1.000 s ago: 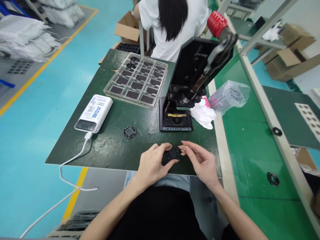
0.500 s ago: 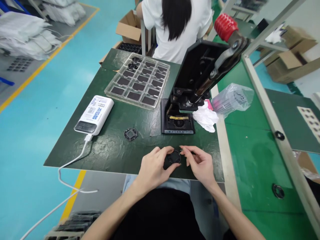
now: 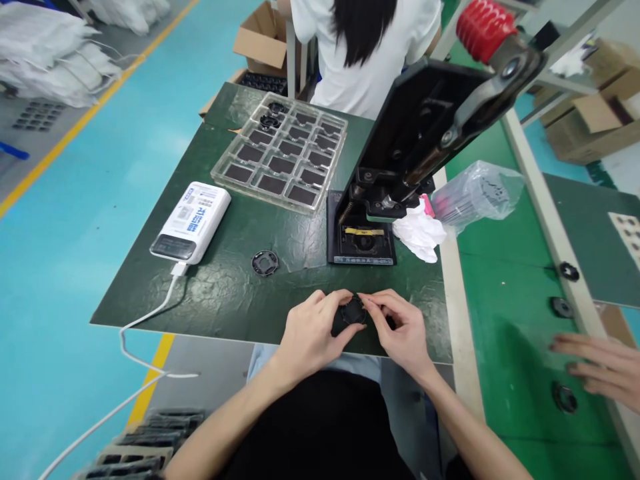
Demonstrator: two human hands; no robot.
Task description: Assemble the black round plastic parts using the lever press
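Observation:
My left hand (image 3: 314,331) grips a round black plastic part (image 3: 353,311) between thumb and fingers, just above the table's near edge. On the part's right rim, the thumb and forefinger of my right hand (image 3: 398,328) are pinched together. Whatever they pinch is too small to make out. A similar round part (image 3: 265,263) lies flat on the dark green tabletop (image 3: 225,293), ahead and to the left. Beyond my hands stands a black hand press (image 3: 361,259) with a red-gripped lever (image 3: 486,30), a yellow strip (image 3: 364,231) across its base.
A clear compartment tray (image 3: 273,199) with a few black parts sits farther back. At left lies a white power bank (image 3: 191,223) with a cable. White tissue (image 3: 419,233) and a plastic bag (image 3: 477,193) flank the press. Another person's hand (image 3: 603,367) reaches over the green belt (image 3: 500,347).
My right fingertips have moved left onto the part's rim. Another person's hand has come in at right, and one more round part now shows on the belt. The view has shifted slightly.

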